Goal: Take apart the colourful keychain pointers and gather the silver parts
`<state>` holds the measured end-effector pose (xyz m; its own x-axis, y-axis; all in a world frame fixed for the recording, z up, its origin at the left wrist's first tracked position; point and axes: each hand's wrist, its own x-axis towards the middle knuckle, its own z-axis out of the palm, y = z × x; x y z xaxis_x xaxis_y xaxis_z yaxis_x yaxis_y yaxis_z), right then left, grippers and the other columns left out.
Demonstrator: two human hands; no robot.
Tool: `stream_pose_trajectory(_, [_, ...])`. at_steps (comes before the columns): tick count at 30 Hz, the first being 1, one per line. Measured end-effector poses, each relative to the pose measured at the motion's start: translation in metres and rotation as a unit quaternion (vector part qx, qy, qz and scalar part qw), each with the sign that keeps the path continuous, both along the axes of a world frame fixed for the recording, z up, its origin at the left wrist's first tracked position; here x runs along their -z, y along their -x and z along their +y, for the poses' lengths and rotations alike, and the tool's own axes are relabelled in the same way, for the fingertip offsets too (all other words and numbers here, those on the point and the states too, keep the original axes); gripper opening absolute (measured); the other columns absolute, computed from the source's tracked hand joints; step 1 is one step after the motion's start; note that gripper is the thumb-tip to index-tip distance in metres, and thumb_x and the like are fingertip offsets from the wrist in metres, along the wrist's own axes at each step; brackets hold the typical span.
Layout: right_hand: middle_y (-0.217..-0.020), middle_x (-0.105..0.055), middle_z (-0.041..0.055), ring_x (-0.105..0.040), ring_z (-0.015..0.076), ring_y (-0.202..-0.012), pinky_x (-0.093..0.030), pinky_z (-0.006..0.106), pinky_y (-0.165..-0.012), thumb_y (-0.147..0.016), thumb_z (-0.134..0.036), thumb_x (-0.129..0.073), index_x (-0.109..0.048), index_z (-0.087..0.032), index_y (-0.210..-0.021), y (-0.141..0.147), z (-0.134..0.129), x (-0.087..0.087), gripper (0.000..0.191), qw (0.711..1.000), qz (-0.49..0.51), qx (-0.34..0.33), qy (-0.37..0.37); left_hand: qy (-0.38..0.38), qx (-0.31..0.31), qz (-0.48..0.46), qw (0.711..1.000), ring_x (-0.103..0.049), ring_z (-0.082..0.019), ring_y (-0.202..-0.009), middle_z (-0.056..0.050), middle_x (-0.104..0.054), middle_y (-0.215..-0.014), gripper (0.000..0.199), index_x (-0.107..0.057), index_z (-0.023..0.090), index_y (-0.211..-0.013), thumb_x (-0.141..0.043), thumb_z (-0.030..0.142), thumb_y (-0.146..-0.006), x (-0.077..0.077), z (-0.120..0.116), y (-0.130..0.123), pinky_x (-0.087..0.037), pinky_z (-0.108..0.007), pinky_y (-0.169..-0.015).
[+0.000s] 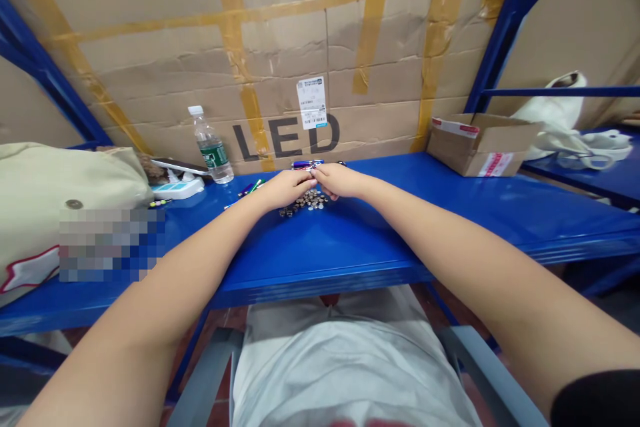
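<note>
Over the blue table (320,247), my left hand (288,188) and my right hand (342,180) meet fingertip to fingertip. Both are closed in a pinch, and whatever lies between the fingers is hidden or too small to name. A pile of small shiny metal pieces (312,201), some silver and some darker, lies on the tabletop just below them. Behind the hands rest blue pen-like sticks (305,164), partly covered by my fingers. More coloured pen-like sticks (253,187), green and blue, lie left of my left hand.
A water bottle (213,147) stands at the back left, beside a white power strip (181,187) with a phone over it. A pale bag (65,193) fills the left side. An open cardboard box (475,147) sits back right. A large carton (280,80) walls the back.
</note>
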<state>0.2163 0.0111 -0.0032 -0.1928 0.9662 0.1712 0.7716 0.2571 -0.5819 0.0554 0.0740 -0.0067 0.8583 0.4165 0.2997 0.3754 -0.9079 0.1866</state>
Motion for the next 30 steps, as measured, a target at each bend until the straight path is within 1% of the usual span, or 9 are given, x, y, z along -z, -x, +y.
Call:
stream_pose_trajectory(10, [-0.050,-0.049,-0.0025,-0.046,0.0110,-0.040,-0.039,0.024,-0.046,-0.098,-0.023,-0.027,-0.041,-0.020,-0.071,-0.001,0.002,0.002,0.030,1.000,-0.002,0.002,-0.014,0.014,-0.003,-0.005,1.000,-0.059,-0.017,-0.078,-0.005,-0.067,-0.092,0.032,-0.061,0.017,-0.107,-0.039,0.035,-0.092,-0.004,-0.004,0.001,-0.045,-0.029,-0.075])
stream_pose_trajectory(12, [-0.052,-0.051,-0.0014,-0.046,0.0108,-0.042,-0.039,0.025,-0.049,-0.098,-0.023,-0.028,-0.041,-0.020,-0.069,-0.002,0.003,0.002,0.032,0.999,-0.011,0.001,-0.038,0.050,-0.012,-0.017,0.999,-0.056,-0.014,-0.067,-0.003,-0.064,-0.080,0.030,-0.061,0.017,-0.102,-0.040,0.035,-0.092,-0.005,-0.004,0.001,-0.044,-0.026,-0.067])
stream_pose_trajectory(14, [-0.054,-0.052,-0.0010,-0.047,0.0105,-0.044,-0.039,0.025,-0.052,-0.098,-0.025,-0.028,-0.043,-0.019,-0.070,-0.003,0.005,0.002,0.032,0.998,-0.007,0.002,-0.061,0.127,-0.023,-0.037,0.991,-0.051,-0.012,-0.056,0.000,-0.058,-0.068,0.029,-0.060,0.017,-0.093,-0.040,0.038,-0.092,-0.006,-0.005,0.001,-0.042,-0.024,-0.057])
stream_pose_trajectory(17, [-0.055,-0.052,-0.0016,-0.048,0.0106,-0.046,-0.039,0.025,-0.055,-0.098,-0.028,-0.028,-0.045,-0.019,-0.074,-0.003,0.006,0.002,0.031,0.996,0.006,-0.008,-0.092,0.287,-0.025,-0.070,0.955,-0.041,-0.008,-0.047,0.003,-0.046,-0.060,0.032,-0.055,0.017,-0.083,-0.041,0.044,-0.092,-0.008,-0.004,0.003,-0.034,-0.021,-0.045])
stream_pose_trajectory(20, [-0.057,-0.052,-0.0016,-0.048,0.0107,-0.049,-0.038,0.024,-0.057,-0.098,-0.029,-0.029,-0.047,-0.018,-0.077,-0.003,0.006,0.002,0.030,0.992,-0.007,-0.021,-0.121,0.439,-0.011,-0.085,0.894,-0.027,-0.006,-0.041,0.006,-0.034,-0.056,0.032,-0.053,0.018,-0.083,-0.045,0.048,-0.090,-0.011,-0.003,0.007,-0.021,-0.019,-0.039])
stream_pose_trajectory(23, [-0.063,-0.055,0.0000,-0.049,0.0113,-0.055,-0.036,0.024,-0.060,-0.098,-0.030,-0.030,-0.047,-0.018,-0.078,-0.002,0.005,0.001,0.029,0.985,-0.034,-0.018,-0.171,0.541,0.006,-0.086,0.837,-0.016,-0.005,-0.038,0.008,-0.020,-0.053,0.031,-0.051,0.018,-0.082,-0.047,0.048,-0.089,-0.015,-0.003,0.012,-0.013,-0.018,-0.037])
stream_pose_trajectory(25, [-0.068,-0.056,0.0017,-0.050,0.0127,-0.061,-0.035,0.024,-0.062,-0.098,-0.031,-0.032,-0.047,-0.018,-0.079,-0.001,0.006,0.001,0.028,0.975,-0.059,-0.012,-0.214,0.578,0.019,-0.084,0.812,-0.012,-0.005,-0.038,0.009,-0.015,-0.052,0.030,-0.050,0.019,-0.081,-0.046,0.047,-0.090,-0.017,-0.003,0.014,-0.012,-0.018,-0.037])
stream_pose_trajectory(28, [-0.072,-0.057,0.0031,-0.050,0.0146,-0.066,-0.034,0.025,-0.062,-0.097,-0.033,-0.032,-0.047,-0.018,-0.080,0.000,0.008,0.001,0.027,0.965,-0.071,0.007,-0.251,0.579,0.026,-0.099,0.809,-0.013,-0.005,-0.037,0.009,-0.016,-0.052,0.030,-0.048,0.020,-0.080,-0.044,0.047,-0.091,-0.018,-0.005,0.013,-0.014,-0.018,-0.037])
stream_pose_trajectory(30, [-0.072,-0.057,0.0035,-0.051,0.0152,-0.067,-0.034,0.025,-0.062,-0.097,-0.034,-0.031,-0.047,-0.019,-0.080,0.000,0.009,0.001,0.028,0.967,-0.050,0.032,-0.247,0.530,0.012,-0.144,0.836,-0.020,-0.005,-0.038,0.008,-0.025,-0.052,0.029,-0.046,0.020,-0.081,-0.047,0.047,-0.090,-0.017,-0.008,0.009,-0.016,-0.018,-0.037])
